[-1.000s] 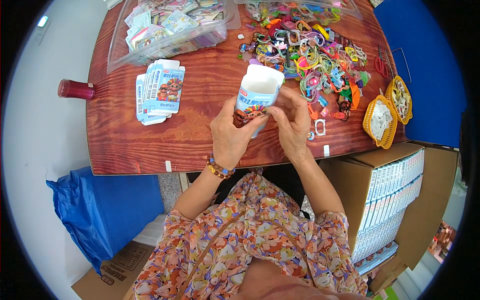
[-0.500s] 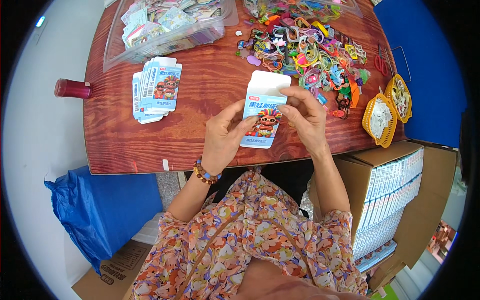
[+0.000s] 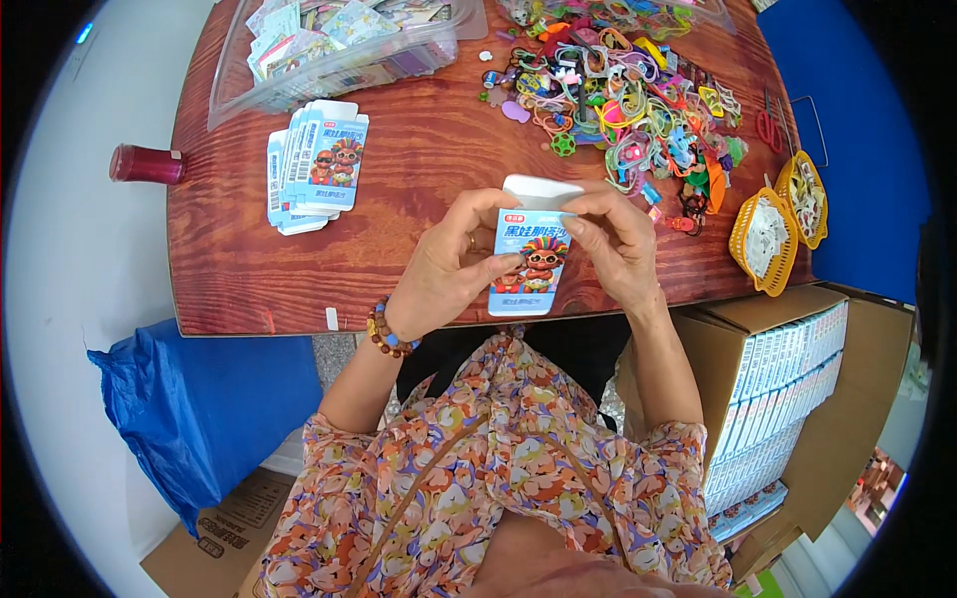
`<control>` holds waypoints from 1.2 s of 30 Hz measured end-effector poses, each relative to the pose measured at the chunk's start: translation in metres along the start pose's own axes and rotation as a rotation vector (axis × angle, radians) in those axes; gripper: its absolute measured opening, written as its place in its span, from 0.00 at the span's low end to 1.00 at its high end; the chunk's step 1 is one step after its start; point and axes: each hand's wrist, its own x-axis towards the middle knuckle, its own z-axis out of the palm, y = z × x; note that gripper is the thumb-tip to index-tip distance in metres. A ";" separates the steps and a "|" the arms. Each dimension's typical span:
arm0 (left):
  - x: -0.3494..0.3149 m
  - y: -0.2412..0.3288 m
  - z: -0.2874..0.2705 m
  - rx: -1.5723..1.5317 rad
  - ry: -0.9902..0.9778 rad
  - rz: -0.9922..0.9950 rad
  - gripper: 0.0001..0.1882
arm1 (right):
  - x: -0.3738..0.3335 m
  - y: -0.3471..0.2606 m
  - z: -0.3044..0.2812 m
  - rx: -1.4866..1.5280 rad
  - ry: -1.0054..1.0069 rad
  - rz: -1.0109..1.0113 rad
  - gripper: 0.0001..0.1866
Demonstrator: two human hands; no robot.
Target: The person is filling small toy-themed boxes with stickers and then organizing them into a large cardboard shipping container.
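Note:
A small blue cardboard box [image 3: 528, 284] printed with cartoon figures is held between my two hands, over the table's front edge. Its white top flap stands up at the far end. My left hand [image 3: 449, 264] grips the box's left side, thumb across the front face. With thumb and fingers closed, my right hand [image 3: 613, 244] pinches the upper right corner by the flap. What lies inside the box is hidden. To the left on the table is a stack of similar flattened blue boxes [image 3: 334, 164].
A clear plastic bin [image 3: 399, 75] of printed packets stands at the far left. Colourful trinkets and cords [image 3: 628, 110] are heaped at the far right. Nearby are red scissors [image 3: 767, 130], yellow baskets [image 3: 763, 244], a dark red jar [image 3: 147, 164] and a carton of packed boxes [image 3: 773, 389].
Both hands have come slightly nearer with the box. The white flap now leans over more and looks shorter. My left fingers have shifted up toward the box's top edge.

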 end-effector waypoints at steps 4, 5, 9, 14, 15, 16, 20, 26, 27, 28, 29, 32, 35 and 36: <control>-0.004 -0.003 0.004 -0.058 0.053 -0.035 0.23 | 0.004 -0.024 0.008 0.181 0.104 0.163 0.08; -0.005 -0.004 0.003 -0.060 0.053 -0.038 0.23 | 0.006 -0.029 0.007 0.165 0.070 0.196 0.07; -0.008 0.000 0.006 -0.063 0.036 -0.027 0.23 | 0.014 -0.025 0.000 0.289 0.038 0.226 0.08; -0.008 0.002 0.005 -0.140 0.001 -0.069 0.22 | 0.020 -0.031 -0.014 0.274 -0.061 0.354 0.09; -0.008 0.001 0.005 -0.143 -0.005 -0.067 0.23 | 0.020 -0.034 -0.015 0.256 -0.102 0.384 0.09; -0.009 0.001 0.005 -0.146 -0.011 -0.065 0.23 | 0.021 -0.036 -0.016 0.259 -0.102 0.388 0.09; -0.010 -0.004 0.005 -0.174 -0.013 -0.087 0.26 | 0.020 -0.039 -0.018 0.161 -0.144 0.383 0.11; -0.011 -0.009 0.008 -0.105 0.031 -0.067 0.31 | 0.017 -0.038 -0.013 0.070 -0.112 0.374 0.12; -0.010 -0.010 0.007 -0.079 0.029 -0.066 0.32 | 0.016 -0.037 -0.012 0.022 -0.095 0.352 0.12; -0.010 -0.012 0.007 -0.053 0.027 -0.066 0.33 | 0.016 -0.038 -0.011 0.023 -0.095 0.355 0.12; -0.010 -0.011 0.007 -0.054 0.026 -0.068 0.33 | 0.016 -0.039 -0.010 -0.030 -0.105 0.323 0.12; -0.012 -0.009 0.007 -0.062 0.025 -0.138 0.34 | 0.019 -0.046 -0.009 -0.132 -0.140 0.272 0.12; -0.012 -0.011 0.008 -0.080 0.026 -0.168 0.35 | 0.018 -0.047 -0.009 -0.261 -0.176 0.173 0.12; -0.012 -0.011 0.008 -0.096 0.034 -0.162 0.36 | 0.019 -0.048 -0.010 -0.334 -0.196 0.091 0.12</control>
